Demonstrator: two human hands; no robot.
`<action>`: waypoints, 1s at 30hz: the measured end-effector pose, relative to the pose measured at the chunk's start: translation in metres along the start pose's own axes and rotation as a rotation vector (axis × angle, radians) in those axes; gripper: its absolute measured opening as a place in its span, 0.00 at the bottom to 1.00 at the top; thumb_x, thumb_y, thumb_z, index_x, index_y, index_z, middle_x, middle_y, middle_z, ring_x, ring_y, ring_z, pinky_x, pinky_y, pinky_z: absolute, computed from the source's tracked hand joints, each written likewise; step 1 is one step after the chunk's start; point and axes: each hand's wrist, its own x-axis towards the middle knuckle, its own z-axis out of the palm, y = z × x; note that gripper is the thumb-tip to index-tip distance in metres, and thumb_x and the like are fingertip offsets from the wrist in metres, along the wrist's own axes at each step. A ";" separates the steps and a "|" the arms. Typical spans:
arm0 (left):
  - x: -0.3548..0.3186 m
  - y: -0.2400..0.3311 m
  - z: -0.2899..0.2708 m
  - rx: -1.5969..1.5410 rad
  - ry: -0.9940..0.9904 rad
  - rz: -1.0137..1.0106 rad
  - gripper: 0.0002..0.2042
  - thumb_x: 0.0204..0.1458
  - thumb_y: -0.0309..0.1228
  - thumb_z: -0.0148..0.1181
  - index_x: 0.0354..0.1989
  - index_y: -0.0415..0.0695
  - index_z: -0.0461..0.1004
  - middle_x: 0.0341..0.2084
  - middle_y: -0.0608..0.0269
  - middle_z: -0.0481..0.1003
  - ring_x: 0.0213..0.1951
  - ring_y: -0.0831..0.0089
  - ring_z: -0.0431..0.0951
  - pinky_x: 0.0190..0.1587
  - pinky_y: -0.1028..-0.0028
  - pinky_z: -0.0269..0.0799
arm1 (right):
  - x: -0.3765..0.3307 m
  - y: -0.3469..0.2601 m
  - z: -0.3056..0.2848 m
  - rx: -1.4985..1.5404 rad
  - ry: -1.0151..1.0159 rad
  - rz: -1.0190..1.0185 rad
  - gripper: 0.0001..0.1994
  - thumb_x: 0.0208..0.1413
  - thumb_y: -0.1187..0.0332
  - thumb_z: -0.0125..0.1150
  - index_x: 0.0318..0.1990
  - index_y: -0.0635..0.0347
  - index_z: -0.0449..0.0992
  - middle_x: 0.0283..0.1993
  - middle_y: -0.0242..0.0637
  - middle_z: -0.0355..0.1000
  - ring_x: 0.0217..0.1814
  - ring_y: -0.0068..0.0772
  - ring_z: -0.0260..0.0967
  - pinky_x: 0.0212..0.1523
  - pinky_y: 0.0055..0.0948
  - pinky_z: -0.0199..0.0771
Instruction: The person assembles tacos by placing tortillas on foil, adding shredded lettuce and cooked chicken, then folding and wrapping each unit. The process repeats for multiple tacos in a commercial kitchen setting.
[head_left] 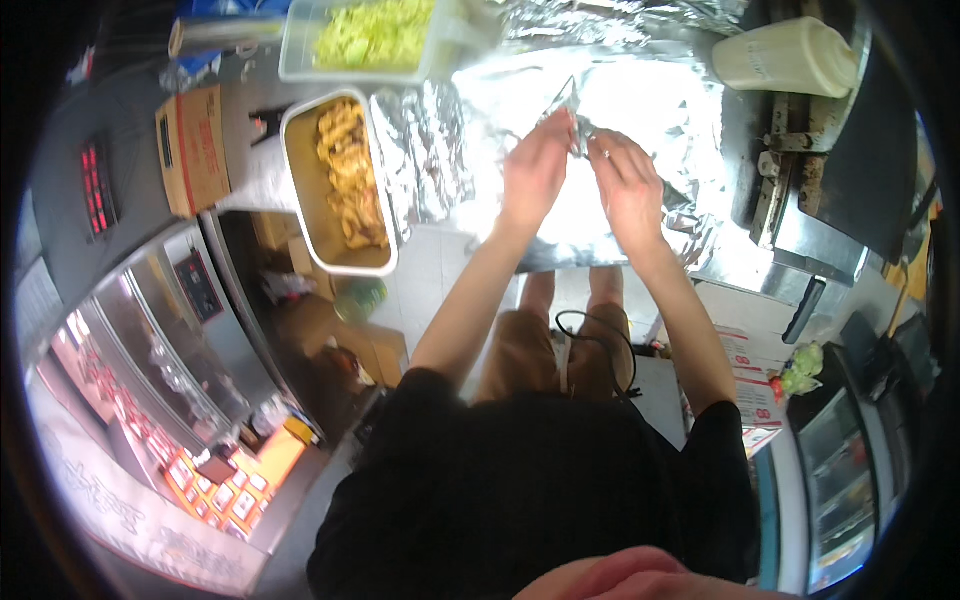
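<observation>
Over the bright, foil-covered worktop [655, 100] my two hands are close together. My left hand [538, 165] has its fingers pressed together on a raised, folded bit of aluminium foil [567, 92]. Just to the right, my right hand [626, 180] has bent fingers and grips the same foil from its other side. Glare washes out the foil around them, and whether anything is wrapped inside cannot be seen. Crumpled foil [425, 150] lies left of my hands.
A white-rimmed tub of browned, cooked meat pieces [350, 185] stands at the left. Behind it is a clear tub of shredded lettuce [375, 35]. At the far right lies a pale squeeze bottle [785, 58] beside metal equipment with a black handle [803, 310]. A cardboard box [195, 150] is farther left.
</observation>
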 end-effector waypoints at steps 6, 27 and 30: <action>-0.008 -0.009 -0.008 0.153 -0.266 0.233 0.13 0.58 0.19 0.67 0.52 0.38 0.81 0.67 0.45 0.77 0.71 0.48 0.76 0.70 0.50 0.77 | -0.053 -0.050 -0.024 1.002 0.187 0.877 0.14 0.66 0.64 0.73 0.54 0.58 0.79 0.61 0.42 0.80 0.66 0.41 0.77 0.61 0.44 0.79; 0.030 -0.037 -0.012 0.210 -0.391 0.541 0.12 0.55 0.26 0.73 0.46 0.42 0.81 0.55 0.49 0.78 0.57 0.49 0.80 0.58 0.56 0.83 | -0.044 -0.004 0.003 -0.011 0.356 0.284 0.22 0.59 0.77 0.74 0.62 0.59 0.83 0.65 0.39 0.78 0.66 0.49 0.75 0.64 0.44 0.80; 0.053 -0.043 -0.019 0.171 -0.439 0.619 0.11 0.58 0.28 0.73 0.48 0.45 0.84 0.55 0.55 0.80 0.56 0.55 0.82 0.54 0.60 0.85 | -0.033 0.024 -0.024 -0.001 0.120 0.178 0.21 0.61 0.73 0.74 0.62 0.56 0.84 0.58 0.37 0.82 0.61 0.44 0.78 0.62 0.42 0.82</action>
